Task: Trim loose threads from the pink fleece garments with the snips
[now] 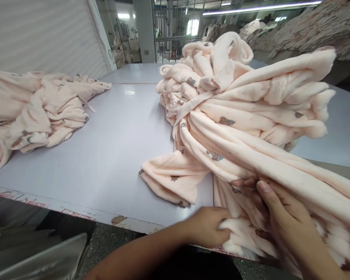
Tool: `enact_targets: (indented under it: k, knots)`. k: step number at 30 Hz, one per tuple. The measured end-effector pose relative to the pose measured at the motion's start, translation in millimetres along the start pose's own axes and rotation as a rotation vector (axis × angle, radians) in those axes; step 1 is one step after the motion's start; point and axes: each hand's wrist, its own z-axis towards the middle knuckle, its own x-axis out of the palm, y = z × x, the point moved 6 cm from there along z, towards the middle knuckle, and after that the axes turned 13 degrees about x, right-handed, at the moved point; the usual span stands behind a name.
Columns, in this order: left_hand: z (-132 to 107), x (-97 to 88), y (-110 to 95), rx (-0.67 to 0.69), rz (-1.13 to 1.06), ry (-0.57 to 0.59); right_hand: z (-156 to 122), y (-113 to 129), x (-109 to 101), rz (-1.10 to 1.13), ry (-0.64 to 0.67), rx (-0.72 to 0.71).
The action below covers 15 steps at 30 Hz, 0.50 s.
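A big bundle of pale pink fleece pieces (239,116) with small printed figures lies across the right half of a white table (113,155), tied round its middle with a strip of the same cloth. At the table's near edge my left hand (207,225) is closed on the lower end of the bundle. My right hand (282,210) rests beside it on the right, its fingers dug in between the layers of fleece.
A second heap of the same pink fleece (32,109) covers the table's left side. A white corrugated wall (46,35) stands behind it. More fabric is piled at the far right (309,27). Grey sheets (32,252) lie below the table's front edge.
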Motion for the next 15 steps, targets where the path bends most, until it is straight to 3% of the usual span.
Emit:
enact_targets:
  k: [2,4,6,8,11,15]
  knots:
    - [-12,-30.2,-11,-0.039,-0.116,0.01,5,-5,-8,0.044,-0.025,0.068]
    - [-27,-60.5,-20,-0.056,-0.236,-0.076,10,-10,-11,0.1,-0.033,0.121]
    - [-41,-77.7,-22,-0.057,-0.344,-0.181,12,-14,-8,0.169,0.005,0.142]
    - [-48,-78.3,-16,-0.062,-0.429,-0.245,12,-16,0,0.228,0.095,0.126]
    - [-46,-62.7,-6,-0.073,-0.517,-0.279,5,-14,13,0.227,0.282,0.052]
    - [-33,-41.0,-20,-0.024,-0.544,-0.224,-15,-7,24,0.007,0.428,-0.109]
